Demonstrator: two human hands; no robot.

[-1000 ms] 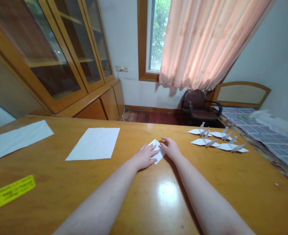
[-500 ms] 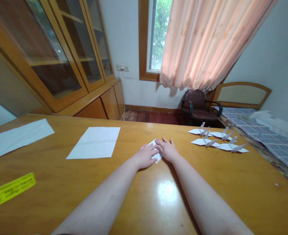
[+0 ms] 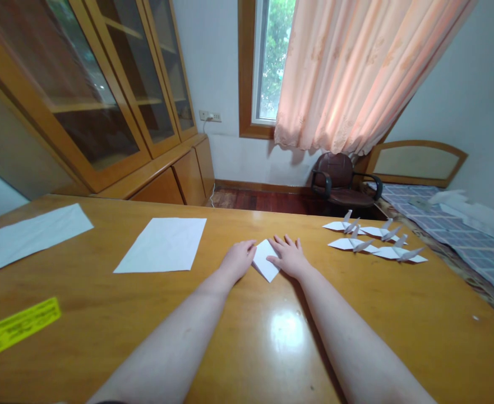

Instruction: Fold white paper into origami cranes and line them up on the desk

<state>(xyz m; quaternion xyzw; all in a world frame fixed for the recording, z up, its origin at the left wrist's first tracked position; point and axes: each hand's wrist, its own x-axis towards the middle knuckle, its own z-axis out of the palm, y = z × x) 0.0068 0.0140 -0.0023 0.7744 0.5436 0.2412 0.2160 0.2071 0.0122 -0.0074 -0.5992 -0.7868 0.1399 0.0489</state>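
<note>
From my end, I have the right hand [image 3: 291, 259] lying flat with its fingers spread apart, thumb and fingertips over the right side of a small folded white paper [image 3: 266, 261]. My left hand [image 3: 238, 261] is curled at the paper's left edge; I cannot tell whether its fingers pinch it. The paper lies on the wooden table [image 3: 158, 325] between both hands, one corner pointing toward me. Left of it I see a flat white sheet [image 3: 161, 245], and farther left a second white sheet [image 3: 36, 238], with a yellow strip [image 3: 19, 328] nearer me. To the right, four paper cranes [image 3: 351, 243] sit grouped near the far edge. Beyond the table I make out an armchair [image 3: 335, 177] below a pink curtain [image 3: 347, 73].
</note>
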